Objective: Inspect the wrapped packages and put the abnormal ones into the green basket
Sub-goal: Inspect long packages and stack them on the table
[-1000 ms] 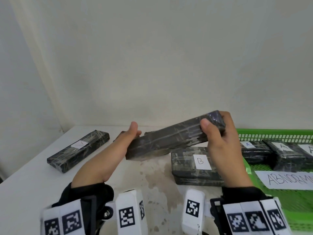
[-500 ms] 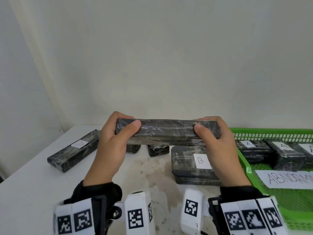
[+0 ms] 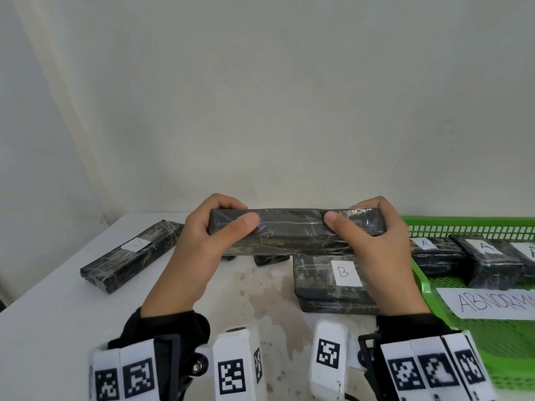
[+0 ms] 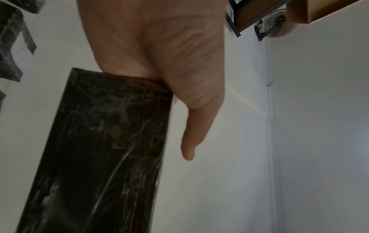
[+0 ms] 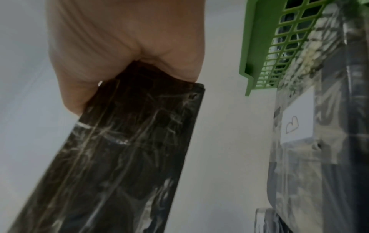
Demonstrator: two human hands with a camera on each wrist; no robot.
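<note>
A long dark package wrapped in clear film [image 3: 292, 231] is held level above the table, no label showing on the side facing me. My left hand [image 3: 223, 224] grips its left end, thumb on the near face and fingers over the top. My right hand [image 3: 367, 224] grips the right end the same way. In the left wrist view the package [image 4: 103, 149] runs down from the palm [image 4: 151, 47]. In the right wrist view the package [image 5: 123, 149] does likewise. The green basket [image 3: 419, 280] stands at the right, holding packages labelled A [image 3: 489, 256].
Under my right hand lies a package labelled B [image 3: 327, 282], also in the right wrist view [image 5: 311, 141]. Another long package with a white label [image 3: 130, 254] lies at the left of the white table [image 3: 58, 314]. Small dark packages [image 3: 270, 259] sit behind. A paper sign reading ABNORMAL [image 3: 489, 303] lies in the basket.
The package went from tilted, right end high, to level. My left hand moved from touching its lower end to gripping it with fingers over the top.
</note>
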